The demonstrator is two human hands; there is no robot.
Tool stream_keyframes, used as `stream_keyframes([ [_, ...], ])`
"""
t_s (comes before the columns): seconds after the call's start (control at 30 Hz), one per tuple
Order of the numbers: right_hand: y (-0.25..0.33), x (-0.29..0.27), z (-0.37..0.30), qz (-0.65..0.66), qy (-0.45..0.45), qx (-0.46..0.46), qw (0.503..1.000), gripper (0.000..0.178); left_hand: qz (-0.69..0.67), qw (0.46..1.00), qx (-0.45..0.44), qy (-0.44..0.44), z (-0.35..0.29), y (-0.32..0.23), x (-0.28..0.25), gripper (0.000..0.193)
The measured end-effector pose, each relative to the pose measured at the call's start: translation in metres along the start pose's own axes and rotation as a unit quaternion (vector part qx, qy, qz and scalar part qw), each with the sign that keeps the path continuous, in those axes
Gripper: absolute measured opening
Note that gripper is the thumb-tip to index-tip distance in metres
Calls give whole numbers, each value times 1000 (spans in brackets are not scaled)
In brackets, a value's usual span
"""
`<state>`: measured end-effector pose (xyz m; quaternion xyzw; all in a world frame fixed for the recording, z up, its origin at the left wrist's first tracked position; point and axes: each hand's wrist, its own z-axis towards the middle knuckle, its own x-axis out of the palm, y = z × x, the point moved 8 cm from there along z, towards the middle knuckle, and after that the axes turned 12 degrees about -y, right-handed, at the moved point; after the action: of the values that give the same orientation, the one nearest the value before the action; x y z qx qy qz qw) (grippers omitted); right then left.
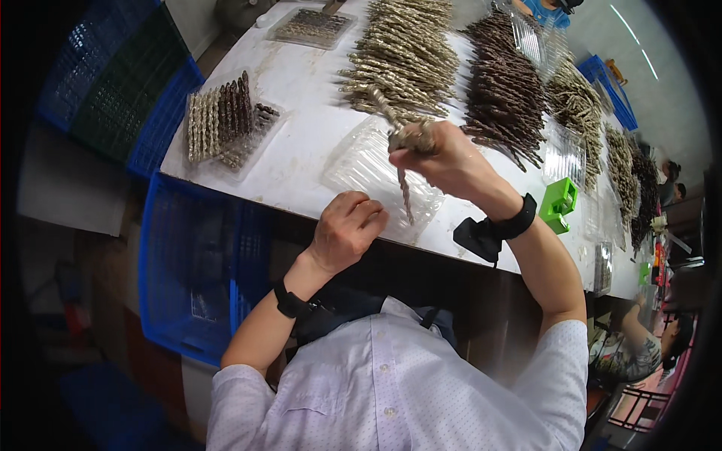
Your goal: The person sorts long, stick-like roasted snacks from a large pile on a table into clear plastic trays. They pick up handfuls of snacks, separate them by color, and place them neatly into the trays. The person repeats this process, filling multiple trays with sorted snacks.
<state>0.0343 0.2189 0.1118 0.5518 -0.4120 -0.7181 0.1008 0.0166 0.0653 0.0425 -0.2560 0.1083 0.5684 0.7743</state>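
Observation:
My right hand (444,159) is closed around several pale golden twisted sticks (385,105), held tilted above the table. One browner twisted stick (406,197) points down below that hand. Beneath lies a clear plastic tray (353,161) with long grooves, at the table's near edge. My left hand (346,229) is curled beside the tray's near left corner, its fingertips drawn together; what they hold, if anything, is hidden. Just past the right hand spreads a big pile of pale golden twisted sticks (406,52).
Dark brown twisted sticks (504,83) are heaped to the right. A filled clear tray (226,128) stands at the left, another filled tray (312,28) farther back. A green tape dispenser (559,204) sits near the right edge. Blue crates (180,346) are below left. Other people (639,342) sit at the right.

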Motion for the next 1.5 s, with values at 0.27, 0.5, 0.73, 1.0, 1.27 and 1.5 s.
stream_keyframes([
  [0.27, -10, 49, 13, -27, 58, -26, 998, 17, -3, 1000, 1, -20, 3, -1, -2, 21],
  [0.5, -14, 69, 24, -128, 71, -22, 989, 24, 6, 1000, 4, -28, 6, -3, -4, 14],
  [0.73, -18, 69, 25, -174, 51, -65, 981, 26, 30, 1000, -5, -1, 4, 1, 5, 13],
  [1.0, -13, 43, 15, -61, 62, 9, 996, 24, 13, 999, -13, 29, 5, 5, 9, 11],
  [1.27, -15, 38, 10, -75, 41, 21, 996, 25, 13, 1000, -7, 22, 7, 4, 9, 11],
  [1.5, 1, 24, 2, -148, 35, -17, 988, 25, 3, 1000, -17, 21, 7, 6, 8, 11],
])
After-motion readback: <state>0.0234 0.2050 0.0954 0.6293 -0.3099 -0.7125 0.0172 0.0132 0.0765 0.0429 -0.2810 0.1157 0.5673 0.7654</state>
